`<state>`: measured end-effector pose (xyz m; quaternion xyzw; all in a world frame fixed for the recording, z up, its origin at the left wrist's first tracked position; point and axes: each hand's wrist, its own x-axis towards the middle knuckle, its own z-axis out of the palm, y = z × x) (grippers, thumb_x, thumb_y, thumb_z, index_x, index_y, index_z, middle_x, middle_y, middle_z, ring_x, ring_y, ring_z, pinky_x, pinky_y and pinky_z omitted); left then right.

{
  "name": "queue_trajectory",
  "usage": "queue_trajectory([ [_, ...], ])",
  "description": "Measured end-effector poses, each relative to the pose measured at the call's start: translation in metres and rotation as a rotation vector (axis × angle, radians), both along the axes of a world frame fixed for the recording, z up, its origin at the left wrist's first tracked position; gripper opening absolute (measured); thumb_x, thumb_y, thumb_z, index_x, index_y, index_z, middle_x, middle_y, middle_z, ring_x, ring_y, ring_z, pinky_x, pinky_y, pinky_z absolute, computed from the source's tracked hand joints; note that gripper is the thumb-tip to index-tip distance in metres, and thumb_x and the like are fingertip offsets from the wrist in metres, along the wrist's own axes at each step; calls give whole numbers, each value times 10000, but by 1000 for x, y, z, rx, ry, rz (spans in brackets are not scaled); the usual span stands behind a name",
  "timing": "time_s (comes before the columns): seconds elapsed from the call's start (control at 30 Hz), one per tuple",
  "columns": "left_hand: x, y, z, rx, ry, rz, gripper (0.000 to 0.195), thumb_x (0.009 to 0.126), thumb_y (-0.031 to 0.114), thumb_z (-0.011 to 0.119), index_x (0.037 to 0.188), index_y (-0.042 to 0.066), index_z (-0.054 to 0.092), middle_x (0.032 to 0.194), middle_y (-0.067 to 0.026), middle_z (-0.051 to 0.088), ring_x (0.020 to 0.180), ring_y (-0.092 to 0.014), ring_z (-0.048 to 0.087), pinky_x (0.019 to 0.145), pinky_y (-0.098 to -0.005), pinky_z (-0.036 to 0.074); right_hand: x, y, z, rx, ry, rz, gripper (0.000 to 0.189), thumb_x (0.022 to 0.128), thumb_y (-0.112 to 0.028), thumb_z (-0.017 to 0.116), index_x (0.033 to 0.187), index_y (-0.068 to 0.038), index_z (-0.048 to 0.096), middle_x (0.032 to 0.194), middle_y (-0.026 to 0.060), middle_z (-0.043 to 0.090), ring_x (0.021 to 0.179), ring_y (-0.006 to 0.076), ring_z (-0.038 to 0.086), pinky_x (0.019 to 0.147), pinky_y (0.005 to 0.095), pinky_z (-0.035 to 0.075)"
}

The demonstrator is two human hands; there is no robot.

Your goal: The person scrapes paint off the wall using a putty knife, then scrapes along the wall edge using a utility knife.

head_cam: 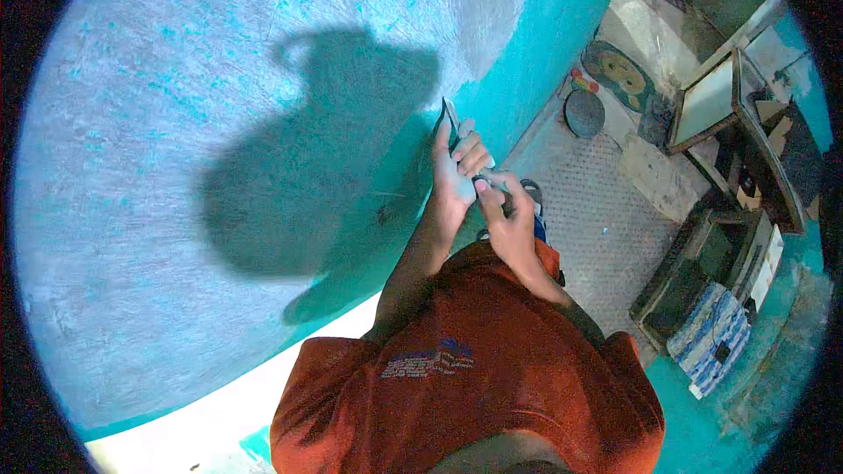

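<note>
In my left hand (461, 161) is a slim, flat, pointed object (450, 120), its tip up past my fingers; its kind cannot be told. My right hand (507, 201) is just below and to the right, thumb and index finger pinched at the lower end of what the left hand holds, by the left palm. Both hands are close in front of a turquoise wall (197, 112) coated with pale, streaky whitish material. A dark shadow of a head and body lies across the wall.
To the right, a round dark pan-like object (584, 113) rests on the patterned floor (579, 210). Beyond are a tilted wooden frame (708, 105), an open wooden box or drawer (711, 257) and a blue-and-white striped cloth (711, 336). A sandaled foot (531, 192) shows beneath my hands.
</note>
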<state>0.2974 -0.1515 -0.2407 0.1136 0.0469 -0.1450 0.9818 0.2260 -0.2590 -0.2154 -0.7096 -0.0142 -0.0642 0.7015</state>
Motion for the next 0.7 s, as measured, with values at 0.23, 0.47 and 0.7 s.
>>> queue_trajectory([
  [0.23, -3, 3, -4, -50, -6, -26, 346, 933, 423, 388, 789, 126, 492, 464, 74, 282, 338, -59, 216, 344, -203, 189, -4, -1, -4, -43, 38, 40, 118, 865, -105, 582, 911, 2, 570, 691, 0, 516, 633, 50, 410, 550, 208, 339],
  [0.47, -2, -2, 15, 61, 70, 2, 340, 932, 422, 391, 737, 153, 464, 445, 73, 264, 332, -64, 221, 338, -213, 180, -1, -6, 5, 61, 153, 93, 89, 883, -89, 558, 938, -19, 554, 624, -35, 462, 563, 27, 370, 481, 207, 277],
  [0.7, 8, 0, 4, -211, -12, -88, 434, 955, 436, 311, 733, 88, 443, 430, 23, 315, 322, -87, 271, 312, -218, 241, 6, -8, 3, 77, 173, 122, 79, 889, -89, 551, 929, -22, 555, 641, -43, 464, 579, 30, 379, 519, 192, 297],
])
